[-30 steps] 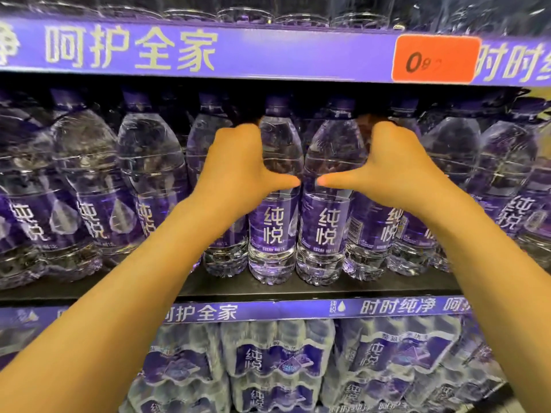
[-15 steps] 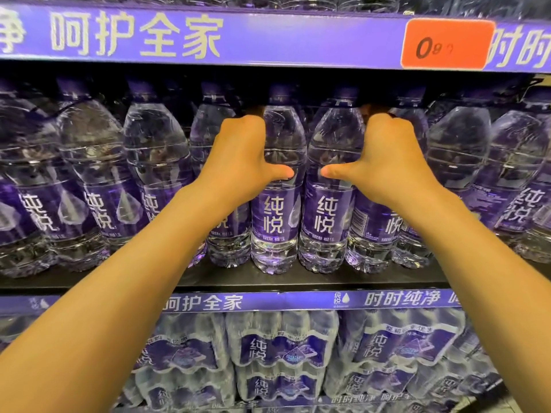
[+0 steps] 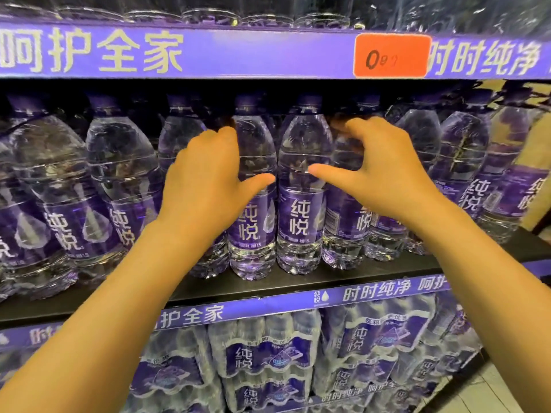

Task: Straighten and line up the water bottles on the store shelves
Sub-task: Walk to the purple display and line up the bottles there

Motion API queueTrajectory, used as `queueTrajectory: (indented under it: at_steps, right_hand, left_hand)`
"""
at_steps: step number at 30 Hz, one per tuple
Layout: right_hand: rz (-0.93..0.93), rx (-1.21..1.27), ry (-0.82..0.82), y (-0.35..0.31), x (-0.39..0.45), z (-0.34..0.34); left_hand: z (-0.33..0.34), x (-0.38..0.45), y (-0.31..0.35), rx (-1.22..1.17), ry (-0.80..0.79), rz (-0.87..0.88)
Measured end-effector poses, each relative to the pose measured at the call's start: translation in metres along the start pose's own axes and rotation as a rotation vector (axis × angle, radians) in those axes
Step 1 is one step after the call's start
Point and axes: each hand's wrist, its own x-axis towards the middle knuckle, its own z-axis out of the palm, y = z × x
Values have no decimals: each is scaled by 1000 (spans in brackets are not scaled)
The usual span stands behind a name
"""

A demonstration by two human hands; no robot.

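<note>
Both hands are up at the middle shelf (image 3: 298, 283): left hand (image 3: 205, 186) curls loosely around a front-row bottle (image 3: 253, 189), right hand (image 3: 378, 174) hovers half-open beside its neighbour (image 3: 301, 186), gripping nothing firmly that I can see. Risk: a shove topples the tight row like dominoes. Bottles stand upright, caps up, labels facing out.

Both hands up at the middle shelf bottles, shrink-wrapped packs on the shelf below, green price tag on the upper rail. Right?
Not quite: the price tag on the upper rail is orange-red, not green, as the head view shows. The rest holds: the left hand and right hand are up at the middle shelf bottles, with shrink-wrapped packs on the shelf below.
</note>
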Motion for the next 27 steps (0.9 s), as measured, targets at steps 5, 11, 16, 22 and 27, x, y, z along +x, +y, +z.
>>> queueTrajectory:
  at_steps: [5,11,16,22,27]
  right_hand:
    - [132,170,230,41,-21,-48]
    - [242,123,189,117,-19,-81]
    - [174,99,176,148,-2,-82]
    - [87,52,93,157,6,-52]
    - [134,61,59,151,18,-37]
  left_hand:
    - [2,-6,40,-146,212,40]
    - [26,15,116,-425,128,118]
    - [51,46,160,-354,89,-67]
    - [72,61,182,-341,51,-93]
    - [71,70,177,-208,-16,-142]
